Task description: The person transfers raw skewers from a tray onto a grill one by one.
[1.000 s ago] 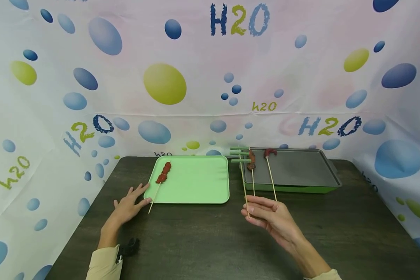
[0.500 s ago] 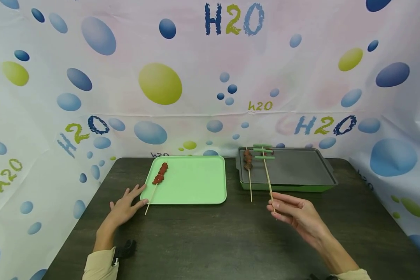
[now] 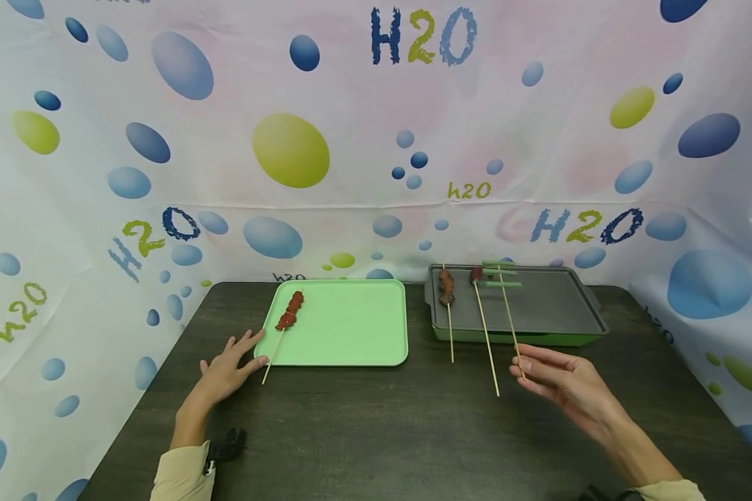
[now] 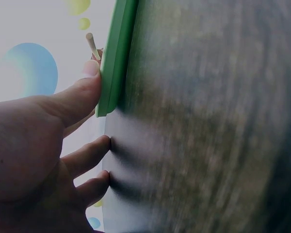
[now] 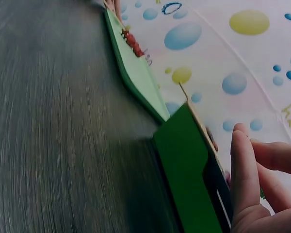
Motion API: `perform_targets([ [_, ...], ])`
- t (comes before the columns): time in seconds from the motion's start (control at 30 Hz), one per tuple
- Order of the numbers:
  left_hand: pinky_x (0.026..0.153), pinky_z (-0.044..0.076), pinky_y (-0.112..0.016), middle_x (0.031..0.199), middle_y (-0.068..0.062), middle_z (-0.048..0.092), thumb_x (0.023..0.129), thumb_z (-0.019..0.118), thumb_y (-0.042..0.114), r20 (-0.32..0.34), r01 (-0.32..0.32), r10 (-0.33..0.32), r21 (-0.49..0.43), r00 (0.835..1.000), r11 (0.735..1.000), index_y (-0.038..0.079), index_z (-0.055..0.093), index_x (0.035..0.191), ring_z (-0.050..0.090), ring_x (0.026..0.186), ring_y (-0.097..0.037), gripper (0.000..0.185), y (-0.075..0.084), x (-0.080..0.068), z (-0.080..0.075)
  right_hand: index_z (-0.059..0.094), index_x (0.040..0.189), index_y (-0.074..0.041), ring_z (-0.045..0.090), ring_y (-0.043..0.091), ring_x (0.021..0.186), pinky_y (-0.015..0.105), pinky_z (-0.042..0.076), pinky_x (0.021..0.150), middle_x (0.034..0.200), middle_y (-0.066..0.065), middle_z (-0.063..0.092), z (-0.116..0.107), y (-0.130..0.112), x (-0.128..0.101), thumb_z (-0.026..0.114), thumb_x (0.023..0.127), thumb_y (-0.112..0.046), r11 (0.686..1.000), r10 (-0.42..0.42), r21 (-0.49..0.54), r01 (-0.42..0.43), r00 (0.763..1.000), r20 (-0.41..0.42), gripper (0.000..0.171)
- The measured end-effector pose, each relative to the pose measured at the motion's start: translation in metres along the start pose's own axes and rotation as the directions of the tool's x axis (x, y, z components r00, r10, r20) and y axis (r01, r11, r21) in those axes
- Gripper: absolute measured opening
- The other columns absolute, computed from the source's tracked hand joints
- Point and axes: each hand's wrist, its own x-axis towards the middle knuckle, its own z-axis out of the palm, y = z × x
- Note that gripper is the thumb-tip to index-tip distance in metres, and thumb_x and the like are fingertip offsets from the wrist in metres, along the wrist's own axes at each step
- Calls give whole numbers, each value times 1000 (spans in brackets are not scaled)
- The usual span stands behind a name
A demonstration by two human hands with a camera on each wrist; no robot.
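Note:
My right hand [image 3: 523, 368] pinches the near end of a skewer with green vegetable pieces [image 3: 501, 273]. Its far end hangs over the grey griddle [image 3: 551, 306]. Two more skewers lie with their heads on the griddle and their sticks over its front edge: one with brown meat [image 3: 445, 287] and one with a red piece [image 3: 476, 274]. My left hand [image 3: 235, 362] lies flat on the table, its thumb against the corner of the green tray [image 3: 351, 327]. A red meat skewer [image 3: 290, 311] lies on the tray's left side. In the left wrist view the thumb [image 4: 82, 92] presses the tray's rim [image 4: 115, 58].
The dark wooden table [image 3: 376, 424] is walled on three sides by a bubble-print cloth [image 3: 351, 139]. In the right wrist view the griddle's green base [image 5: 184, 160] stands close to my fingers [image 5: 245, 165], with the tray [image 5: 136, 68] beyond it.
My right hand has moved right along the griddle's front. It has let go of the brown and red skewers, which now lie on the griddle, and keeps only the green one. The left hand has stayed put.

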Motion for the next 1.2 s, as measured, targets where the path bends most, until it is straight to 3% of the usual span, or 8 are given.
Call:
perform_targets([
  [0.47, 96, -4, -91, 163, -29, 23, 103, 60, 44, -5, 2, -2, 8, 1000, 1000, 8, 36, 160, 9, 148, -60, 71, -3, 1, 3, 75, 121, -17, 74, 18, 105, 35, 54, 96, 113, 5, 76, -34, 1, 8, 64, 101, 0, 999, 9, -42, -9, 1000, -17, 29],
  [0.7, 96, -5, -90, 163, -29, 23, 104, 59, 44, -5, 3, -3, 2, 1000, 1000, 8, 35, 160, 8, 148, -61, 71, -3, 1, 2, 77, 116, -19, 74, 18, 104, 33, 56, 94, 113, 7, 76, -41, -1, 11, 63, 101, 1, 999, 22, -36, -22, 1000, -1, 29],
  [0.97, 96, -6, -90, 164, -29, 22, 104, 59, 44, 1, 6, -6, -4, 1000, 1000, 8, 35, 160, 7, 148, -60, 71, -1, 0, 1, 75, 120, -21, 74, 17, 104, 38, 56, 94, 114, 3, 75, -42, -3, 13, 65, 102, -7, 994, 22, -107, -25, 999, -29, 25],
  [1.2, 96, -6, -90, 164, -29, 22, 104, 59, 44, 1, 2, -2, -12, 1000, 1000, 8, 35, 160, 7, 148, -60, 71, -1, 1, 1, 71, 128, -21, 72, 15, 107, 40, 56, 95, 115, -3, 74, -41, -5, 6, 64, 104, -15, 984, -62, -169, 49, 995, -73, 26],
])
